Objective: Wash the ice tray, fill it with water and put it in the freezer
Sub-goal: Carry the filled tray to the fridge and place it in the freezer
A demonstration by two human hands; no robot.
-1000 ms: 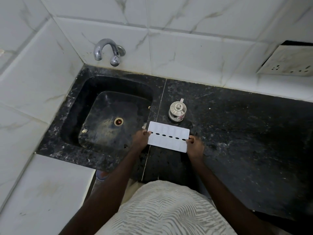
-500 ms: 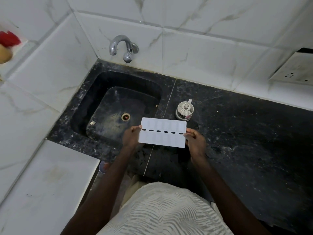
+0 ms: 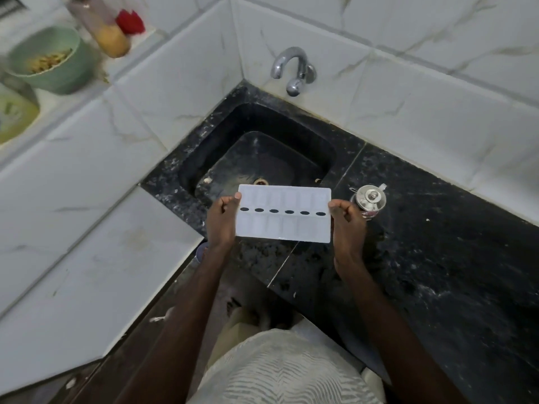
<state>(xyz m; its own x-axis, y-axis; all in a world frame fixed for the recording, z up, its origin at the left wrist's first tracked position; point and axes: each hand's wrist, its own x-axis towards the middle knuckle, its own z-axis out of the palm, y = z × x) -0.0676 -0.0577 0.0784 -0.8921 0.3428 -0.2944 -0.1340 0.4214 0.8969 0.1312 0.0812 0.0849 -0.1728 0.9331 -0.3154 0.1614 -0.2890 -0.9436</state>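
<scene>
A white rectangular ice tray (image 3: pixel 284 225) with a row of dark oval holes along its middle is held level in the air over the front edge of the black sink (image 3: pixel 262 158). My left hand (image 3: pixel 223 220) grips its left short end, thumb on top. Its right short end is pinched by my right hand (image 3: pixel 347 220). A chrome tap (image 3: pixel 291 68) sticks out of the tiled wall above the sink's far side; no water runs from it.
A small steel lidded pot (image 3: pixel 371 199) stands on the black stone counter (image 3: pixel 437 258) just right of the tray. On the white ledge at upper left sit a green bowl (image 3: pixel 49 59), a jar (image 3: pixel 108 30) and a red object (image 3: pixel 131 21).
Both hands lifted the tray off the counter beside the sink and carried it left, over the sink's front edge. The view swung left, bringing the ledge items into sight.
</scene>
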